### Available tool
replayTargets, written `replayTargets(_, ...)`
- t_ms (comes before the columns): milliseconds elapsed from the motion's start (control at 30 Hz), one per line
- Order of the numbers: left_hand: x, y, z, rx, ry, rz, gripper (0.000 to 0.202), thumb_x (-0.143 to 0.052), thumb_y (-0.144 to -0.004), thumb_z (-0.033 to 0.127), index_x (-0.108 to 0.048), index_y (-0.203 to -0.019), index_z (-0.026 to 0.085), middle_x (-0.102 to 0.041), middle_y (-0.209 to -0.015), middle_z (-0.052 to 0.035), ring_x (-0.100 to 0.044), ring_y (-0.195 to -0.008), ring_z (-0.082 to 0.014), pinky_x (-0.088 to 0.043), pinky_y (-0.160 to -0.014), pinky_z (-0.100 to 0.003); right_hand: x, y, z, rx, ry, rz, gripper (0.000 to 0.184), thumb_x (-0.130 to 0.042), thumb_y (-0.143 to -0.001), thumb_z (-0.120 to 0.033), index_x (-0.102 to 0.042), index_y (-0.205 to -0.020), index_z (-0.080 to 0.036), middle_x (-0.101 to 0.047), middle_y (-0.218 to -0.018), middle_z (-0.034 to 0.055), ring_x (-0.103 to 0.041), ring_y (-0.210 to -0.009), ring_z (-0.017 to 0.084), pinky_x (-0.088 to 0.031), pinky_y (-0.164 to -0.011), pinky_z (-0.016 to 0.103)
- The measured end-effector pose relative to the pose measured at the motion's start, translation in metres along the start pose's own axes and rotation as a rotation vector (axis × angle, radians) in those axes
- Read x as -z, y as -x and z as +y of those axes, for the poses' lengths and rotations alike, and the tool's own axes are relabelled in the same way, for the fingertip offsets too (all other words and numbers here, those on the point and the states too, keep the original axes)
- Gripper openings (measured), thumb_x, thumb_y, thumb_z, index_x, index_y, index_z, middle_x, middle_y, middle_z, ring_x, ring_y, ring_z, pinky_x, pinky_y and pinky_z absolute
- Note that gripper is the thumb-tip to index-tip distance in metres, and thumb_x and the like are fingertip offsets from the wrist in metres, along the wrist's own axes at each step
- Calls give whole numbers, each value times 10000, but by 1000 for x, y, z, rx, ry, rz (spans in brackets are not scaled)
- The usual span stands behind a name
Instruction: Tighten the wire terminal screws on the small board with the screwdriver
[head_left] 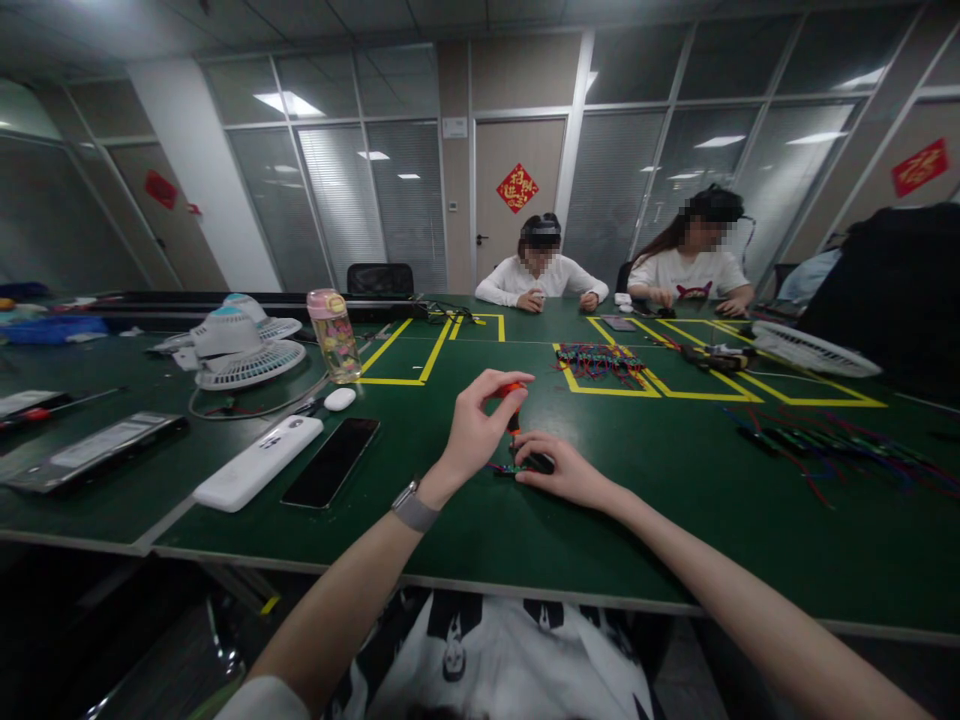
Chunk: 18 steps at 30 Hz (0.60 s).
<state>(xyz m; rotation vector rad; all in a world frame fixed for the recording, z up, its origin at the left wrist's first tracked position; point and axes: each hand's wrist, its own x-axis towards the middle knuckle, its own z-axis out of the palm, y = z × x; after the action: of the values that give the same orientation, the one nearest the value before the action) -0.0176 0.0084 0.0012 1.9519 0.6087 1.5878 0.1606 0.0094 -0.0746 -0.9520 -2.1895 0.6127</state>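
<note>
My left hand (pixel 480 420) is closed around the red and black handle of a screwdriver (pixel 514 390), held upright with its shaft pointing down. Below it lies a small green circuit board (pixel 505 470) with thin coloured wires, on the table. My right hand (pixel 566 472) grips this board from the right, its fingers curled over it and a dark part (pixel 537 462). The screwdriver's tip comes down by the board; whether it touches a screw is too small to see.
On the green table (pixel 450 540), a black phone (pixel 331 463), a white power bank (pixel 259 465), a bottle (pixel 334 338) and white fans (pixel 236 350) stand to the left. Wired boards lie in a pile (pixel 600 362) ahead and another (pixel 840 445) at right. Two people sit opposite.
</note>
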Motion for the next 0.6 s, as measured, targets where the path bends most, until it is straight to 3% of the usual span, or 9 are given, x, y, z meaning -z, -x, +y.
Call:
replayTargets(67, 0, 1, 0, -66, -128, 66, 128, -624, -876, 273, -700, -947, 199, -626, -918, -40, -604, -866, -155, -491, -807, -280, 0, 0, 1, 0, -1, 3, 83, -718, -791, -245, -691, -857, -200, -649, -1126, 92, -602, -1094, 247, -437, -992, 412)
replayTargets(167, 1, 2, 1, -87, -187, 67, 196, -541, -926, 274, -697, -1029, 215, -615, -1006, -53, -593, -955, -163, -473, -882, -295, -1, 0, 2, 1, 1, 8, 86, -723, -788, -247, -692, -851, -198, -649, -1120, 92, -607, -1083, 246, -440, -987, 407)
replayTargets(267, 1, 1, 0, -10, -7, -41, 307, -423, -971, 257, -643, -1181, 212, -629, -1162, -81, -620, -1028, -177, -479, -917, -314, -1, 0, 2, 10, 2, 5, 81, -725, -787, -242, -689, -844, -196, -645, -1121, 91, -611, -1069, 240, -443, -981, 401)
replayTargets(400, 1, -2, -3, 134, 209, -87, 330, -470, -952, 288, -599, -1232, 171, -683, -1109, -100, -676, -929, -182, -524, -836, -307, 0, 0, 0, 7, 2, -5, 75, -717, -795, -241, -688, -843, -192, -641, -1129, 92, -609, -1076, 237, -440, -983, 401)
replayTargets(500, 2, -2, -4, 111, 105, -5, 270, -581, -898, 285, -657, -1130, 170, -676, -983, -72, -657, -851, -163, -520, -785, -282, 0, 0, -1, -1, -1, -7, 72, -717, -793, -233, -689, -843, -189, -640, -1129, 94, -608, -1081, 236, -438, -986, 399)
replayTargets(600, 4, -1, -2, 8, -156, 90, 182, -651, -856, 284, -704, -1009, 202, -605, -870, -29, -591, -802, -147, -494, -776, -278, 0, 0, 0, -2, 2, -5, 72, -719, -794, -239, -691, -844, -197, -641, -1127, 91, -607, -1080, 236, -441, -984, 401)
